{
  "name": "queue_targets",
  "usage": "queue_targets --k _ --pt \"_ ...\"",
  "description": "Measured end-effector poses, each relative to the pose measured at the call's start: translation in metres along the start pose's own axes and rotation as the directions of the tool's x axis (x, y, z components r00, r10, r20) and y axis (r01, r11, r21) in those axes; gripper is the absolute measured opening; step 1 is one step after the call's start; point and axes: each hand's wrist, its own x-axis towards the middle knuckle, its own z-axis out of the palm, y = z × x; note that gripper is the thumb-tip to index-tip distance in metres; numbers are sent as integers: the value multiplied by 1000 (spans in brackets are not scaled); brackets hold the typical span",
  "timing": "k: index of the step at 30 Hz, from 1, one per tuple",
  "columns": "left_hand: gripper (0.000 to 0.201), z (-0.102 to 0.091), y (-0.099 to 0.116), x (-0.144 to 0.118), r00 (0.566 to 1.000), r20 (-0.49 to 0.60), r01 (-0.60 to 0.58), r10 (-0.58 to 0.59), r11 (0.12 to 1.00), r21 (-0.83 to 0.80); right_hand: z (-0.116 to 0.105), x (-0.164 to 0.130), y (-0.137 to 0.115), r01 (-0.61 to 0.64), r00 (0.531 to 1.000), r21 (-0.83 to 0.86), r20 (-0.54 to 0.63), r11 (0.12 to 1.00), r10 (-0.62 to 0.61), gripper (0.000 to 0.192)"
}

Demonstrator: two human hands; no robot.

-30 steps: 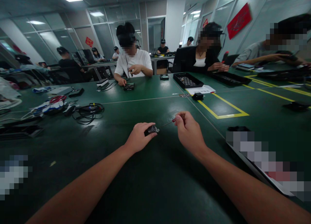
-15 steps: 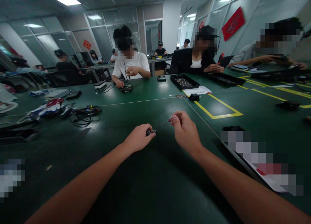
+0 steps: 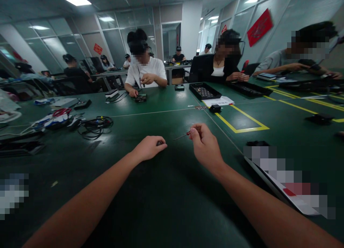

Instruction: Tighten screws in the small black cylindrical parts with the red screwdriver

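My right hand [image 3: 204,144] is closed around a thin screwdriver [image 3: 181,136], its reddish handle between thumb and fingers and its metal shaft pointing left. Across a small gap, my left hand [image 3: 149,147] is curled shut over a small dark part [image 3: 159,143]. The fingers and thumb cover most of that part, so its kind cannot be made out. The screwdriver's tip is apart from the left hand. Both hands are over the green table [image 3: 150,205].
Left lie coiled black cables [image 3: 95,127] and a pile of cords and gloves [image 3: 56,119]. Farther back are a black parts tray [image 3: 204,91], a paper sheet [image 3: 221,101] and a small black block [image 3: 215,108]. Yellow tape [image 3: 249,128] marks the right side. Co-workers sit opposite.
My left hand has drawn slightly left, away from the screwdriver tip, and turned so the small dark part is now mostly hidden. My right hand stays nearly in place with the screwdriver.
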Motion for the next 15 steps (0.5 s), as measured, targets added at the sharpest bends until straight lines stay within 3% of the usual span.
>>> queue_targets --k 5,8,12,15 --pt "24 -40 -30 -28 968 -39 234 -249 943 -235 0 0 0 -4 1000 10 24 1000 4 19" --pt "33 -67 -53 -50 899 -149 340 -412 870 -356 1 1 1 -5 999 10 34 1000 5 19" --pt "33 -101 -91 -84 721 -320 348 -614 721 -599 2 0 1 2 999 9 46 1000 -2 20" --pt "20 -123 -121 -112 538 -377 235 -754 564 -792 3 -1 1 3 998 9 56 1000 -3 20"
